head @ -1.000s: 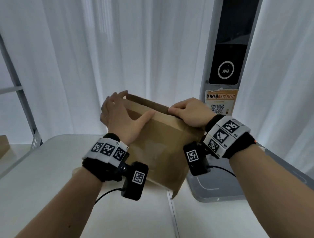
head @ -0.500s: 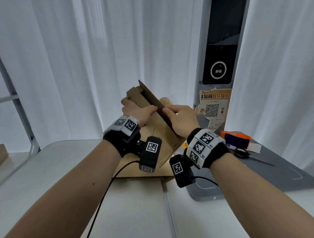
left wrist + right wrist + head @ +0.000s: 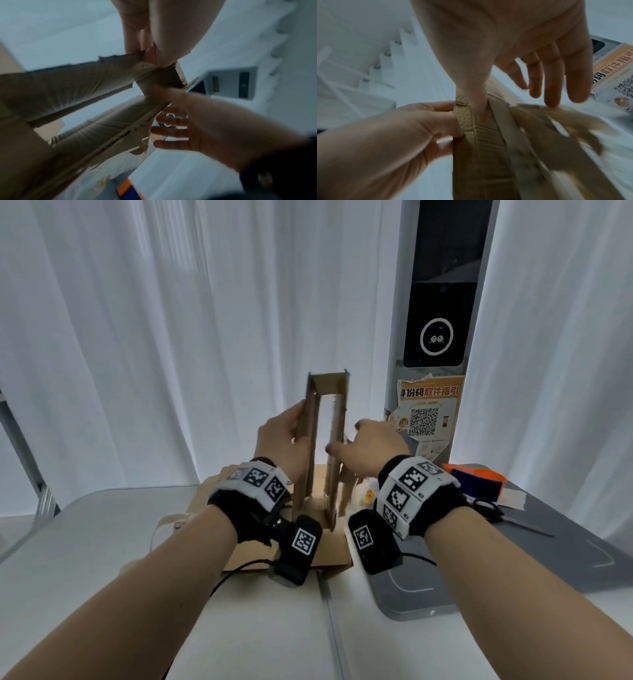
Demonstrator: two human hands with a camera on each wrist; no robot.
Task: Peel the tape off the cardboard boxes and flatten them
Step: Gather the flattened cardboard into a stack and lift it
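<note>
An open-ended brown cardboard box stands on end above the table, and I look straight through it. Its outer right wall has torn, ragged paper. My left hand grips the left wall, thumb in front and fingers behind. My right hand is at the right wall: its thumb presses on the inner face, and its fingers are straight and spread outside the wall. I cannot tell whether those fingers touch the cardboard. A flattened sheet of cardboard lies on the table under the box.
A white table with a seam down the middle. On the right lies a grey mat with scissors and an orange-and-blue object. A kiosk pillar with a QR sticker stands behind. A beige strip lies left of the cardboard.
The box has been turned from a tilt to upright on its end, its open tube now facing me. My right hand has loosened from gripping the edge to spread fingers.
</note>
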